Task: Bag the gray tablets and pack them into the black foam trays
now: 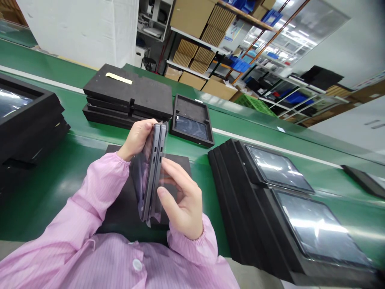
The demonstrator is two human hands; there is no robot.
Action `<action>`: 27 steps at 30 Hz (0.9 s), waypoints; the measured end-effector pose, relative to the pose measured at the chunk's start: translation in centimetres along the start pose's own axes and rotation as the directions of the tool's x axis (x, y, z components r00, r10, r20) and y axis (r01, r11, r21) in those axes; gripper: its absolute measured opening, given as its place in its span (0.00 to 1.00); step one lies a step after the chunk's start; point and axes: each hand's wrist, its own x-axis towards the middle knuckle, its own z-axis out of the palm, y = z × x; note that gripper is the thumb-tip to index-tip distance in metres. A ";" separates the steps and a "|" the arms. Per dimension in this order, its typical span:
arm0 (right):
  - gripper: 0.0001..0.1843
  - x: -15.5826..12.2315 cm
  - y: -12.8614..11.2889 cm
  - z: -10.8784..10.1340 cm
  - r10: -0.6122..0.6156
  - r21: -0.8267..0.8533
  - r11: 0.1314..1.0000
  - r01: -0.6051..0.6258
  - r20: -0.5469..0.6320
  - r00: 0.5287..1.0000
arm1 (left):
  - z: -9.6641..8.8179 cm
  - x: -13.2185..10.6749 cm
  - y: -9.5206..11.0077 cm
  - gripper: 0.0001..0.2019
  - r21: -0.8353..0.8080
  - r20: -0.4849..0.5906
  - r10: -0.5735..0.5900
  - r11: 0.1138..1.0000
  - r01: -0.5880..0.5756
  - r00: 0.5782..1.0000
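Two slim grey slabs (151, 172) stand edge-up, face to face, above the black pad (118, 212), small ports and slots dotting their narrow sides, wrinkled clear film (158, 216) jutting past the corners. The left hand (137, 140) clasps their far end over the pad's far side, while the right hand (186, 196), half open with thumb parted, lays fingertips against them above the pad's right part.
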 end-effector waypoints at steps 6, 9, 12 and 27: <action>0.29 0.0 -0.1 -0.4 -0.023 -0.017 1.000 0.024 0.011 1.000 | 0.1 -0.1 0.0 0.35 0.024 -0.002 -0.002 1.000 0.002 1.000; 0.30 0.0 -0.2 -0.5 -0.028 -0.016 0.999 0.028 0.013 1.000 | 0.0 0.0 -0.2 0.35 0.041 -0.004 0.005 0.999 -0.005 1.000; 0.30 0.1 -0.2 -0.5 -0.030 -0.017 0.999 0.030 0.015 0.999 | 0.0 0.0 -0.2 0.35 0.048 -0.005 0.002 0.999 -0.002 1.000; 0.22 1.2 1.5 -2.4 0.102 0.115 0.988 -0.105 0.026 0.994 | 0.2 0.4 -0.7 0.34 0.102 -0.164 0.007 0.995 0.010 0.986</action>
